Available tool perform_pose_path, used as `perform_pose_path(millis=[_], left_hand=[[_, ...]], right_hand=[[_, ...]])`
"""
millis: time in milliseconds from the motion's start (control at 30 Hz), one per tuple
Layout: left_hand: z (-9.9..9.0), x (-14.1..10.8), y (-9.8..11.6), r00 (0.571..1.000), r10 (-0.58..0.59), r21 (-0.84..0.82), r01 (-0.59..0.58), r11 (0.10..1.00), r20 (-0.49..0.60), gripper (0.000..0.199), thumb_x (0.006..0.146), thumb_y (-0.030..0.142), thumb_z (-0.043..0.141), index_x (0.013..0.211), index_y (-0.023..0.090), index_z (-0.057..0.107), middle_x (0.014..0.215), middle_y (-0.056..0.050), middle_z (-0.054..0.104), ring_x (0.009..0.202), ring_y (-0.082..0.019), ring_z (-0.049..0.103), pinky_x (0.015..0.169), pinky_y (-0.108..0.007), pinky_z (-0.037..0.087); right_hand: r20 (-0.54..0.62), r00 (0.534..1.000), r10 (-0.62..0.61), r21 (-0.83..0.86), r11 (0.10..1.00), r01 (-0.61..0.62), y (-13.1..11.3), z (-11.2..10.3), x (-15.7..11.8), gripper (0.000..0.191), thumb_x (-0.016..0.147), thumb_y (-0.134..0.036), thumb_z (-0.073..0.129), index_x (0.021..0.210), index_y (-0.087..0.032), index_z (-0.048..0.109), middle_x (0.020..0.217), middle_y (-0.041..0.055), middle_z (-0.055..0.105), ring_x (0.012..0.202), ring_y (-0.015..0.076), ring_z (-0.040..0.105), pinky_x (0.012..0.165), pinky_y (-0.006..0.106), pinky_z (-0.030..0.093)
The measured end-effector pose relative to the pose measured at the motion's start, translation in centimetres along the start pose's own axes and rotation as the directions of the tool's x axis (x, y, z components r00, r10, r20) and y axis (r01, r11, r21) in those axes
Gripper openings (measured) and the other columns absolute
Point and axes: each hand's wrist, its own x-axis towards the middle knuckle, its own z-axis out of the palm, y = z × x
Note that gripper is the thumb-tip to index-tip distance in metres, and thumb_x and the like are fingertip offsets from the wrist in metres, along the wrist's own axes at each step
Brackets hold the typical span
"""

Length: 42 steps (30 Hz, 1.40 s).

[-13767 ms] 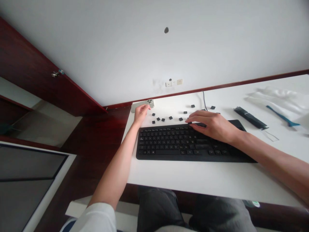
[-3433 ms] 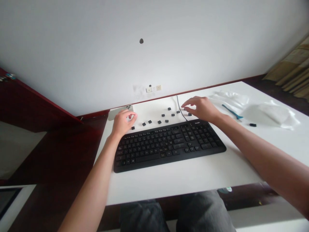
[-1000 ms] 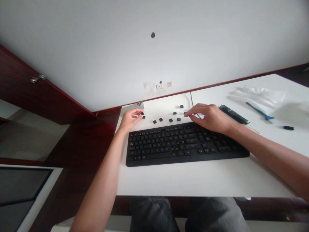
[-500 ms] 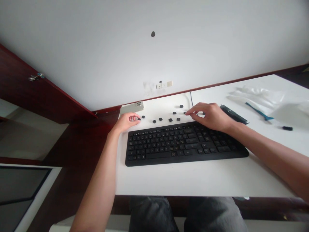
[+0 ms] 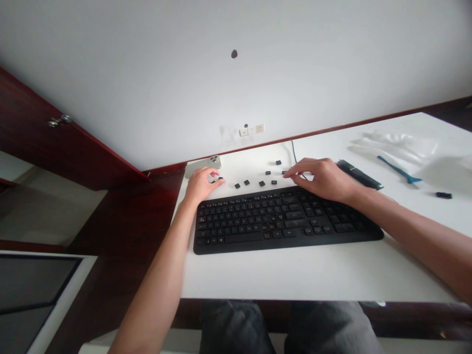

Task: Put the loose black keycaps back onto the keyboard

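Observation:
A black keyboard (image 5: 239, 221) lies on the white table, with several bare switch spots showing among its keys. Behind it, several loose black keycaps (image 5: 262, 183) are scattered. At the left end my left hand (image 5: 202, 184) is open, its thumb and forefinger apart around a small keycap (image 5: 221, 178). Part of another keycap shows under that hand. Over the keyboard's back right edge rests my right hand (image 5: 319, 178), fingers stretched out and apart. Its fingertips are right by one keycap (image 5: 283, 172), partly covering it; whether they touch it is unclear.
A phone (image 5: 197, 166) lies at the table's back left corner. Right of the keyboard are a dark flat packet (image 5: 359, 175), a blue tool (image 5: 400, 170), a small black brush-like piece (image 5: 443, 195) and clear plastic wrapping (image 5: 398, 145). A cable (image 5: 293, 151) runs to the back edge.
My left hand has moved right, from a keycap near the table's left edge to the one beside it, and its fingers have spread. The right hand has stayed in place.

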Motion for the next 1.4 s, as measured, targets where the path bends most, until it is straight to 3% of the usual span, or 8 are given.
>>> perform_pose_path(millis=[333,433,533,633,733,900,1267,1400], left_hand=[[0.0,0.2,0.5,0.999,0.029,-0.068,-0.028,0.997,0.019,0.010,0.087,0.029,0.081,0.095,0.024,0.081,0.101,-0.006,0.082,0.097,-0.027,0.065,0.089,-0.041,0.050],[-0.2,0.1,1.4,1.000,0.016,-0.325,-0.016,0.945,-0.002,0.021,0.086,0.026,0.080,0.106,0.022,0.079,0.106,-0.007,0.080,0.097,-0.024,0.069,0.090,-0.039,0.053],[-0.7,-0.3,3.7,0.993,0.055,-0.629,0.024,0.777,0.106,0.049,0.084,0.027,0.083,0.131,0.021,0.069,0.109,-0.008,0.074,0.091,-0.018,0.071,0.089,-0.034,0.056],[-1.2,-1.2,6.7,0.944,0.171,-0.748,0.105,0.655,0.283,0.067,0.084,0.024,0.085,0.146,0.023,0.061,0.110,-0.007,0.071,0.092,-0.016,0.070,0.093,-0.033,0.057],[-1.2,-2.2,9.1,0.860,0.282,-0.775,0.185,0.604,0.425,0.077,0.085,0.018,0.083,0.156,0.027,0.055,0.110,-0.006,0.070,0.096,-0.015,0.068,0.094,-0.033,0.057],[-0.4,-3.3,11.2,0.735,0.417,-0.803,0.290,0.521,0.536,0.086,0.086,0.016,0.082,0.164,0.031,0.049,0.115,-0.007,0.070,0.097,-0.016,0.068,0.095,-0.037,0.057],[-0.4,-3.6,11.8,0.679,0.422,-0.784,0.397,0.477,0.601,0.098,0.084,0.015,0.086,0.169,0.035,0.040,0.113,-0.006,0.071,0.095,-0.016,0.068,0.097,-0.040,0.058],[-0.1,-3.5,11.5,0.693,0.403,-0.796,0.454,0.400,0.598,0.102,0.081,0.018,0.090,0.169,0.036,0.041,0.112,-0.006,0.073,0.096,-0.018,0.070,0.098,-0.040,0.058]], right_hand=[[-0.024,1.000,-0.021,0.014,1.000,0.021,0.1,0.1,-0.1,0.024,0.097,-0.027,0.062,0.104,-0.025,0.084,0.104,0.0052,0.083,0.086,0.0209,0.078,0.080,0.035,0.063],[-0.044,0.998,-0.052,0.013,0.999,0.053,-0.2,-0.1,-0.1,0.024,0.098,-0.025,0.062,0.105,-0.025,0.084,0.104,0.0053,0.083,0.087,0.0211,0.078,0.080,0.035,0.063],[-0.045,0.989,-0.142,0.046,0.989,0.144,-1.7,-0.1,-0.2,0.022,0.100,-0.022,0.062,0.108,-0.024,0.083,0.105,0.0054,0.083,0.095,0.0227,0.078,0.086,0.037,0.063],[-0.026,0.962,-0.273,0.131,0.953,0.274,-4.1,0.5,-0.7,0.018,0.101,-0.021,0.065,0.111,-0.024,0.080,0.106,0.0059,0.082,0.100,0.0225,0.077,0.089,0.037,0.064],[-0.028,0.928,-0.371,0.210,0.906,0.368,-6.5,1.6,-1.4,0.017,0.102,-0.022,0.069,0.116,-0.021,0.078,0.113,0.0087,0.080,0.103,0.0213,0.076,0.093,0.035,0.064],[-0.011,0.903,-0.429,0.290,0.863,0.414,-7.8,3.0,-2.1,0.015,0.101,-0.014,0.069,0.113,-0.018,0.076,0.117,0.0104,0.078,0.105,0.0203,0.077,0.094,0.032,0.064],[0.012,0.932,-0.363,0.324,0.883,0.340,-7.8,3.0,-2.0,0.015,0.100,-0.012,0.069,0.112,-0.019,0.075,0.113,0.0090,0.078,0.099,0.0187,0.077,0.088,0.030,0.065],[0.011,0.925,-0.380,0.299,0.884,0.359,-7.8,2.7,-2.0,0.012,0.100,-0.015,0.069,0.109,-0.020,0.076,0.112,0.0090,0.079,0.097,0.0195,0.079,0.086,0.031,0.067]])
